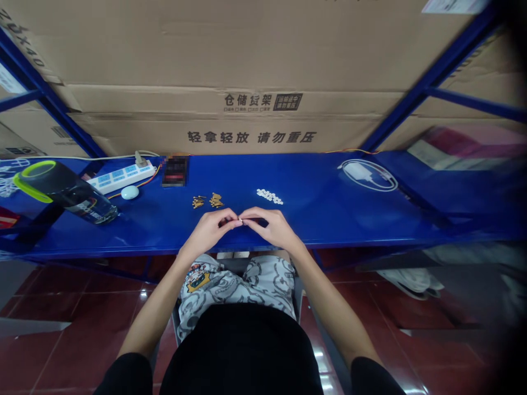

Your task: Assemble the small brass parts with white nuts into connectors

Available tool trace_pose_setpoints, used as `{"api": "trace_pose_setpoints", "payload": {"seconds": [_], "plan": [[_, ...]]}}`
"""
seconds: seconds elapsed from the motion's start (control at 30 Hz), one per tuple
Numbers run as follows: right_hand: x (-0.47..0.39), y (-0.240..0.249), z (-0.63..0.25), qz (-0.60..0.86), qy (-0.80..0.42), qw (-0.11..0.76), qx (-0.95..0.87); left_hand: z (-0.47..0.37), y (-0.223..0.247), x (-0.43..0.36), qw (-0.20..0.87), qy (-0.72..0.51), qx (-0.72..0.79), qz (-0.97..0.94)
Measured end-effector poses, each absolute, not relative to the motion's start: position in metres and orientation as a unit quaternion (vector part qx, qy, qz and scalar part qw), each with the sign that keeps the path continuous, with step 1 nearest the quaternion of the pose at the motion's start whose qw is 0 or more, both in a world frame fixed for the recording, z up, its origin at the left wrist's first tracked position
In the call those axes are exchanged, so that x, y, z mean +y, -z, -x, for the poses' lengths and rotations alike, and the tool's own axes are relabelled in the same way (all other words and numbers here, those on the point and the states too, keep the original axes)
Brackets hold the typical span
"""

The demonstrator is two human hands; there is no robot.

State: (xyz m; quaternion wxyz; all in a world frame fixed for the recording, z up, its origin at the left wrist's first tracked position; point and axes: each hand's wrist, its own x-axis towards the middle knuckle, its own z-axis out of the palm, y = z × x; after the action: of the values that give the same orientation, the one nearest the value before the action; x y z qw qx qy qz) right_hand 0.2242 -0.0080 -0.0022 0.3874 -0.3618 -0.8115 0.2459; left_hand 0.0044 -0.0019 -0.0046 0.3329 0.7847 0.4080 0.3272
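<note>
Over the front of the blue table, my left hand (211,229) and my right hand (275,226) meet at their fingertips. Both are closed in a pinch on something small; a whitish bit shows between the fingers, but its kind is too small to make out. Just beyond my left hand lie two small groups of brass-coloured screw-like pieces (216,199), one group (198,202) to the left of the other. A cluster of small white round pieces (269,196) lies beyond my right hand.
On the blue table (304,175) at left are a dark bottle (78,192) with a yellow-green loop, a white power strip (123,176), a pale round object (130,192) and a blurred-out dark item (175,171). A white charger with cable (362,173) lies right. Cardboard (247,55) stands behind.
</note>
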Motion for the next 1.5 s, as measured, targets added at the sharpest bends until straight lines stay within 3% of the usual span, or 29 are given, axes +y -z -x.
{"api": "trace_pose_setpoints", "payload": {"seconds": [0.23,0.5,0.73,1.27,1.5], "plan": [[-0.002,0.004,-0.224,0.411,-0.212,0.359,-0.810,-0.006,0.005,-0.003,0.210,-0.297,0.472,-0.803],[0.001,0.009,-0.224,0.380,-0.158,0.321,-0.853,-0.004,0.003,-0.008,0.142,-0.245,0.481,-0.830],[0.002,0.010,-0.220,0.398,-0.090,0.288,-0.866,-0.007,0.000,-0.010,0.120,-0.226,0.484,-0.837],[0.000,0.010,-0.219,0.394,-0.060,0.269,-0.877,0.004,-0.003,-0.003,0.053,-0.223,0.515,-0.826],[0.002,0.021,-0.225,0.433,-0.069,0.262,-0.860,0.005,-0.001,-0.001,0.084,-0.230,0.509,-0.825]]}}
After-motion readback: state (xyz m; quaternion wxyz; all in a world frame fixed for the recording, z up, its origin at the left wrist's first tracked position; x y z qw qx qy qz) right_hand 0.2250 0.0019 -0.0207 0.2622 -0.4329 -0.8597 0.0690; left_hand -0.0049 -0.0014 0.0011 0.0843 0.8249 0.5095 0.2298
